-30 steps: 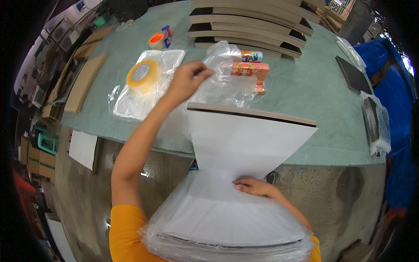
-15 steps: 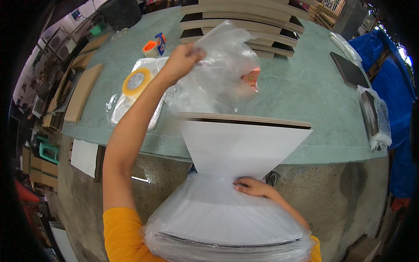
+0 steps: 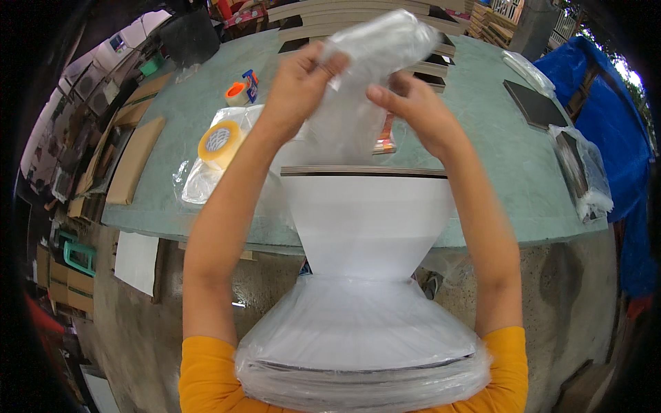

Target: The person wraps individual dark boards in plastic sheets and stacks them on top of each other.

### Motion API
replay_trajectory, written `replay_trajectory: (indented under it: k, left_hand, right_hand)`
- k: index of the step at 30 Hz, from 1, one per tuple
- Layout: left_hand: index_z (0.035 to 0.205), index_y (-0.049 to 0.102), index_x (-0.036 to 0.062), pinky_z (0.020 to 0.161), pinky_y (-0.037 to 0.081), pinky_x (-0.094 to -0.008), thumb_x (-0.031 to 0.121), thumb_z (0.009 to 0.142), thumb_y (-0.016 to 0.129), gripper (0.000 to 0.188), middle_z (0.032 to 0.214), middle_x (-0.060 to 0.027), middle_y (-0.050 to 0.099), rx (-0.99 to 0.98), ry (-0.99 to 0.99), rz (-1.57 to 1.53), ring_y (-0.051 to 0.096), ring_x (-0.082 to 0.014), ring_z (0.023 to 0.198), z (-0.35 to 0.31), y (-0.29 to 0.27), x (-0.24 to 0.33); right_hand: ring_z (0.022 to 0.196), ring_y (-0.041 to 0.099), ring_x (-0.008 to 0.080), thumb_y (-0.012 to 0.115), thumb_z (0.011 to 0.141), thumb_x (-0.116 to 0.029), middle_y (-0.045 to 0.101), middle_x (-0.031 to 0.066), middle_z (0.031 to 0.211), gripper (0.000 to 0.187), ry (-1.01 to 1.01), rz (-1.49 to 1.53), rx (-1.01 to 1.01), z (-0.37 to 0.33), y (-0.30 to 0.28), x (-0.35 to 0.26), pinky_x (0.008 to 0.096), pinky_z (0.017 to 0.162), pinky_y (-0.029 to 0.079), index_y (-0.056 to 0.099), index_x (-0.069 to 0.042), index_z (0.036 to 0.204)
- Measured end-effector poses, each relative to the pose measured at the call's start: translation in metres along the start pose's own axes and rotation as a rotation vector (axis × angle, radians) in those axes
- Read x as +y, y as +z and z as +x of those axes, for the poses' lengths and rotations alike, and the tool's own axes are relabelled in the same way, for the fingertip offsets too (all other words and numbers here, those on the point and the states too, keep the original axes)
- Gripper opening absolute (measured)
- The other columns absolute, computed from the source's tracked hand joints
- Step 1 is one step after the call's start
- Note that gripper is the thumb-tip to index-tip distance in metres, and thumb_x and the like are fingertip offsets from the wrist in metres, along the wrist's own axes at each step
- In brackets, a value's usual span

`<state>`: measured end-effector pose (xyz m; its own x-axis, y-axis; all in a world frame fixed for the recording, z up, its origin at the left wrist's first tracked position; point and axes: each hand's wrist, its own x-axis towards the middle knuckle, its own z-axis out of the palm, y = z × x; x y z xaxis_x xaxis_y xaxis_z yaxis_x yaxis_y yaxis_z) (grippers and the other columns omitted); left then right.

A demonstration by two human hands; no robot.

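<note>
Over the table, a clear plastic bag (image 3: 385, 45) hangs bunched and blurred by motion between my hands. My left hand (image 3: 299, 86) grips its left side between thumb and fingers. Thumb and fingers of my right hand (image 3: 420, 113) close on the bag's right edge, though the contact is partly blurred. Below my hands, a stack of white-faced boards (image 3: 365, 213) leans against the table's near edge. Its top edge shows several thin layers with a dark strip. Clear plastic wrap (image 3: 358, 330) covers the lower part of the stack, close to my body.
A yellow tape roll (image 3: 220, 143) lies on folded plastic (image 3: 200, 184) at the left of the green table (image 3: 482, 165). Behind it is a tape dispenser (image 3: 241, 91). Stacked boards (image 3: 441, 65) stand at the back; a dark panel (image 3: 533, 103) and a wrapped bundle (image 3: 582, 175) lie right.
My right hand has left the white boards and risen to the plastic bag. My left hand has shifted slightly right, and the bag is now bunched higher between both hands.
</note>
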<state>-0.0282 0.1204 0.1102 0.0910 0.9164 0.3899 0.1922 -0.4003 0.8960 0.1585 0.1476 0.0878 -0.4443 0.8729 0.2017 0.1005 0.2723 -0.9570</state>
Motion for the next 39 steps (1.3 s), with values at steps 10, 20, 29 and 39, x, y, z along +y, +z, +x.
replay_trajectory:
  k: [10,20,29,39]
  left_hand:
    - [0.112,0.047,0.0069,0.091,0.030,-0.0422,0.009,0.065,0.056,0.048,0.109,-0.0143,0.051,-0.109,-0.029,0.808,0.043,-0.0326,0.107,-0.169,-0.062,-0.210]
    - [0.087,0.049,0.0028,0.061,0.041,-0.0309,0.002,0.077,0.041,0.012,0.073,-0.0137,0.053,0.450,0.011,0.672,0.054,-0.0233,0.064,0.009,-0.073,-0.116]
    - [0.098,0.057,-0.0016,0.078,0.040,-0.0314,0.043,0.081,0.046,0.049,0.098,-0.0171,0.058,-0.057,-0.597,0.240,0.055,-0.0225,0.089,0.041,-0.014,-0.197]
    - [0.097,0.058,-0.0001,0.075,0.043,-0.0279,0.020,0.080,0.054,0.026,0.092,-0.0110,0.060,0.232,0.081,0.679,0.056,-0.0165,0.083,0.028,-0.065,-0.136]
  right_hand:
    - [0.089,0.055,0.0191,0.059,0.078,-0.019,0.057,0.0099,0.098,0.035,0.098,0.490,0.428,-0.028,-0.158,0.069,0.0331,0.079,0.045,0.049,0.000,0.106]
    - [0.091,0.054,0.0236,0.061,0.076,-0.025,0.053,0.0157,0.103,0.049,0.523,0.413,0.569,-0.071,-0.210,0.183,0.0328,0.080,0.044,0.043,0.005,0.109]
    - [0.072,0.058,0.0242,0.058,0.076,-0.041,0.055,0.0186,0.086,0.058,0.898,0.318,0.373,-0.118,-0.193,0.180,0.0356,0.062,0.049,0.044,0.010,0.100]
    - [0.044,0.057,0.0130,0.062,0.075,-0.027,0.057,0.0099,0.055,0.028,0.817,-0.151,0.004,-0.122,-0.146,0.136,0.0211,0.036,0.042,0.057,-0.001,0.065]
